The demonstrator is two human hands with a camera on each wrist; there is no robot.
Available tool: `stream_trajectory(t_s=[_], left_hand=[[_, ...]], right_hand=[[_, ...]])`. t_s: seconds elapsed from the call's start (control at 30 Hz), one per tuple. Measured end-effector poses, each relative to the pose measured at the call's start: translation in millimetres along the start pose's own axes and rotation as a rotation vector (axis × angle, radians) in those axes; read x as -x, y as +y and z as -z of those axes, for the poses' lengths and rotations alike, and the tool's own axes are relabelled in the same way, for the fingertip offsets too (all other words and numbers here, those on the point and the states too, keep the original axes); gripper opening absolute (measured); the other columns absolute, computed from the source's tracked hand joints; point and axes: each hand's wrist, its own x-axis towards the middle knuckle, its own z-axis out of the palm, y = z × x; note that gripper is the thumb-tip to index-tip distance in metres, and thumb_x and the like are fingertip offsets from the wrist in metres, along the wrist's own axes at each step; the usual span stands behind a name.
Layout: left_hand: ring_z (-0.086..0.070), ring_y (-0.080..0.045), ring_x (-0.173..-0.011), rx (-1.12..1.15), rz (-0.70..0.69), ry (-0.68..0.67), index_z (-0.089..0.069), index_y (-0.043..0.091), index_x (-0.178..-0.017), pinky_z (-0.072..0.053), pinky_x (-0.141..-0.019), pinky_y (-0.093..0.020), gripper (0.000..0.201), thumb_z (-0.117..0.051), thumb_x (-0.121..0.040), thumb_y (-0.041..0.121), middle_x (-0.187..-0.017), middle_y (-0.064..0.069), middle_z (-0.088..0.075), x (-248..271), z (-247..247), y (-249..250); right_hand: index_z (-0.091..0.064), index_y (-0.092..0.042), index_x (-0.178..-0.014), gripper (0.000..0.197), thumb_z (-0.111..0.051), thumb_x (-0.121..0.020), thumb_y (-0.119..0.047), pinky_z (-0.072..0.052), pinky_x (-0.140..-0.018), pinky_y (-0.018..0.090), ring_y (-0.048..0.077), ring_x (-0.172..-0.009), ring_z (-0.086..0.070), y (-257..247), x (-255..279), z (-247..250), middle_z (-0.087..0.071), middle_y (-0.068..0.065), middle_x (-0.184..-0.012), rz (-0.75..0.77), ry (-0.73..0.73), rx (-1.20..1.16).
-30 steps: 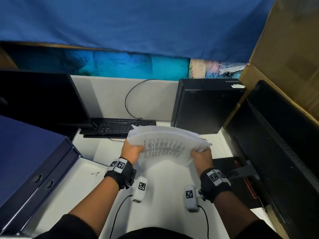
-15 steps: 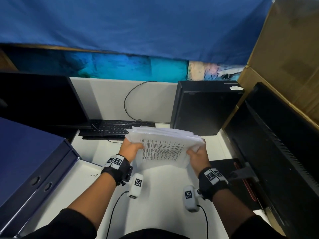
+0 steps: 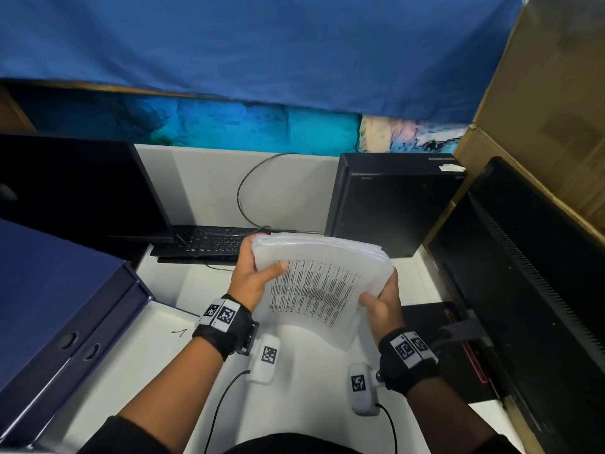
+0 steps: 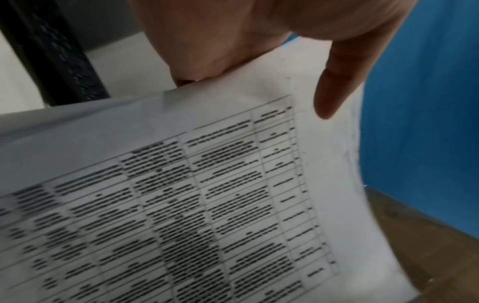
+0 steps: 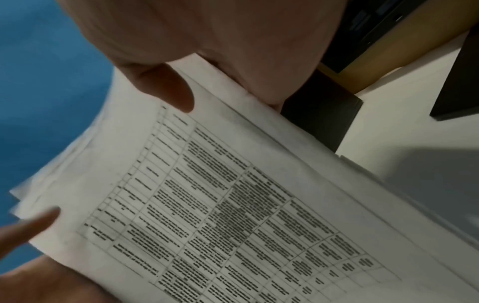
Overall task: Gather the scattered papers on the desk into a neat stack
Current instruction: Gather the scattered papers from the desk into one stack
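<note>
A thick bundle of white papers (image 3: 317, 283) with a printed table on its top sheet is held upright over the white desk (image 3: 294, 388), between both hands. My left hand (image 3: 252, 276) grips its left edge, thumb on the printed face. My right hand (image 3: 383, 303) grips the right edge lower down, thumb on the front. The bundle's lower edge hangs just above the desk, its top edges roughly level. In the left wrist view the printed sheet (image 4: 207, 194) fills the frame under my left hand (image 4: 285, 67). The right wrist view shows the papers (image 5: 233, 205) pinched by my right hand (image 5: 194, 71).
A black keyboard (image 3: 209, 240) and a dark monitor (image 3: 75, 191) stand at the back left, a black computer tower (image 3: 393, 204) at the back right. Blue binders (image 3: 49, 306) lie to the left. Another dark monitor (image 3: 523, 273) and a cardboard box (image 3: 556, 109) crowd the right side.
The bundle has turned more upright and squared up between my hands. My right hand has slid lower along the right edge; the left hand has risen toward the top left corner.
</note>
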Motion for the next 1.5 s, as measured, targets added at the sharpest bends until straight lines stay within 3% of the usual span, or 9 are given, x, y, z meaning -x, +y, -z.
stream_trajectory(t_s=[0.27,0.43,0.6,0.73,0.83,0.93,1.03,1.27,1.5], left_hand=[[-0.056,-0.009,-0.088,-0.171,-0.213,0.180,-0.060,0.014,-0.096,-0.045,-0.088,-0.026,0.036,-0.072,-0.076,0.042,-0.093,0.001,-0.060,-15.1,-21.2,32.3],[-0.058,-0.010,-0.086,-0.245,-0.210,0.281,-0.063,0.015,-0.083,-0.043,-0.086,-0.027,0.006,-0.063,-0.086,0.009,-0.086,0.004,-0.064,-16.7,-19.8,27.6],[-0.061,-0.015,-0.085,-0.255,-0.189,0.279,-0.063,0.010,-0.083,-0.047,-0.083,-0.027,0.015,-0.052,-0.089,0.002,-0.086,-0.002,-0.066,-15.4,-18.7,30.7],[-0.060,-0.006,-0.079,-0.315,-0.194,0.226,-0.062,0.010,-0.094,-0.046,-0.081,-0.026,0.021,-0.051,-0.096,0.027,-0.082,0.004,-0.064,-12.8,-13.9,26.7],[-0.060,-0.010,-0.094,-0.187,-0.152,0.059,-0.051,0.012,-0.117,-0.050,-0.089,-0.028,0.053,-0.060,-0.083,0.051,-0.102,0.002,-0.061,-9.2,7.4,13.2],[-0.062,-0.010,-0.100,-0.101,0.026,-0.071,-0.043,0.012,-0.126,-0.052,-0.081,-0.022,0.067,-0.076,-0.069,0.022,-0.110,0.000,-0.061,-0.4,17.7,-1.8],[-0.060,-0.019,-0.096,-0.233,0.136,0.008,-0.052,0.028,-0.112,-0.049,-0.072,-0.022,0.060,-0.057,-0.067,-0.011,-0.101,0.001,-0.063,3.0,9.3,-11.3],[-0.054,-0.014,-0.079,-0.218,0.117,0.043,-0.052,0.019,-0.094,-0.046,-0.060,-0.016,0.047,-0.049,-0.051,0.000,-0.084,-0.002,-0.055,5.1,7.0,-7.1],[-0.061,-0.015,-0.099,-0.231,0.116,0.056,-0.053,0.026,-0.114,-0.046,-0.081,-0.022,0.042,-0.052,-0.087,-0.007,-0.103,0.005,-0.065,-4.6,1.9,-19.0]], right_hand=[[-0.048,-0.028,-0.120,0.051,-0.073,-0.076,-0.029,-0.058,-0.083,0.042,0.028,-0.103,-0.065,-26.6,1.1,-14.4,-0.058,0.011,-0.119,0.201,0.072,-0.124],[-0.061,-0.010,-0.098,0.015,-0.067,-0.091,-0.022,-0.050,-0.071,0.018,-0.010,-0.076,-0.061,-43.9,-9.6,-23.8,-0.062,-0.009,-0.090,0.263,0.267,-0.050],[-0.063,-0.023,-0.077,0.012,-0.061,-0.088,-0.029,-0.057,-0.080,0.052,0.024,-0.082,-0.063,-36.9,-15.7,-25.2,-0.065,0.003,-0.085,0.114,0.334,-0.008],[-0.063,-0.024,-0.088,0.014,-0.057,-0.083,-0.035,-0.054,-0.079,0.048,0.021,-0.086,-0.061,-36.3,-13.5,-22.5,-0.064,0.001,-0.093,0.184,0.237,-0.054],[-0.049,-0.028,-0.120,0.046,-0.065,-0.079,-0.040,-0.058,-0.080,0.038,0.019,-0.098,-0.066,-21.8,-5.0,-11.1,-0.062,0.000,-0.112,0.146,0.104,-0.026],[-0.033,-0.028,-0.130,0.060,-0.064,-0.082,-0.008,-0.056,-0.085,0.038,0.024,-0.109,-0.063,0.4,2.5,-5.5,-0.059,0.006,-0.120,0.016,0.001,0.017],[-0.031,-0.026,-0.124,0.058,-0.046,-0.084,0.013,-0.053,-0.080,0.033,0.027,-0.109,-0.060,4.7,5.5,-11.7,-0.057,0.001,-0.112,-0.044,0.003,0.122],[-0.035,-0.026,-0.121,0.056,-0.043,-0.085,0.015,-0.052,-0.071,0.028,0.022,-0.100,-0.062,2.9,4.4,-10.5,-0.058,0.004,-0.107,-0.062,0.023,0.095],[-0.032,-0.038,-0.122,0.044,-0.046,-0.096,-0.004,-0.053,-0.088,0.038,0.018,-0.107,-0.061,4.2,-1.9,-19.1,-0.060,-0.003,-0.115,-0.060,0.016,0.130]])
